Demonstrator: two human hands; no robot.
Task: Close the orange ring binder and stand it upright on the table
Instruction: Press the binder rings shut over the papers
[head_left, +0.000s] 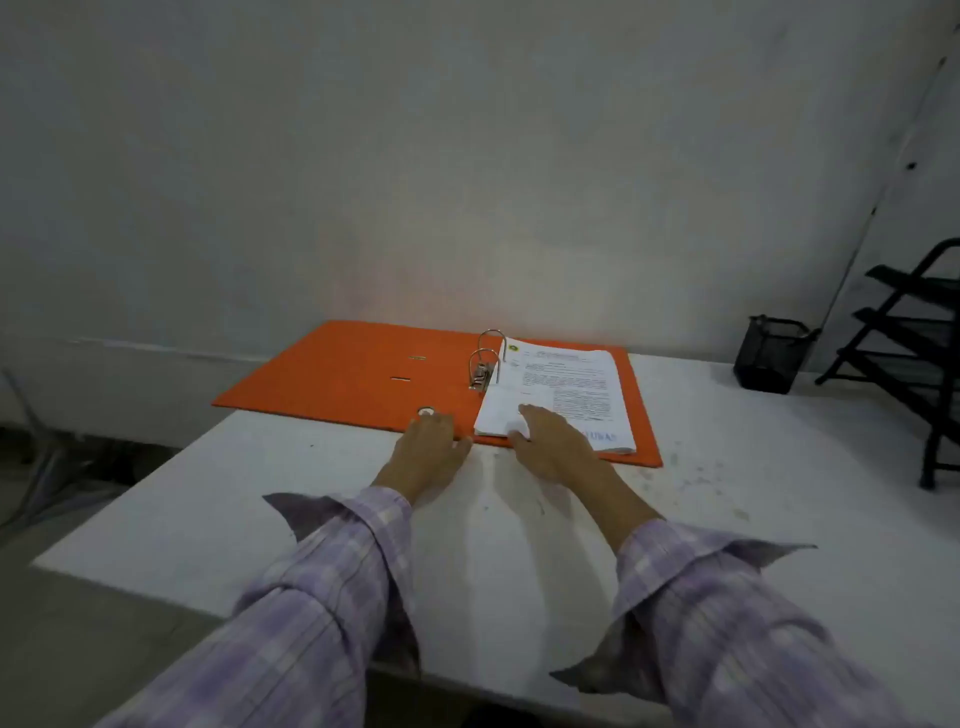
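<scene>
- Binder (358, 371), orange, lies open and flat at the counter's (727, 519) far edge by the wall; you should find its boards stiff, its filed paper stack (566, 395) the heavy side.
- Left cover is bare: likely your place to lift and fold over the rings (485, 358).
- Left hand (428, 441) rests flat, fingers spread, on the near spine edge; right hand (556, 441) flat on the papers; neither grip clasps anything.

The ring binder (363, 374) lies open and flat on the table (727, 509), toward twelve o'clock, near the wall. A stack of papers (566, 384) rests on its right half, the rings (485, 358) just left of them. The left hand (428, 441) lies at the binder's near edge, the right hand (553, 441) on the papers' near corner. At two o'clock stands a mesh cup (771, 353), a rack (914, 353) beside it.
</scene>
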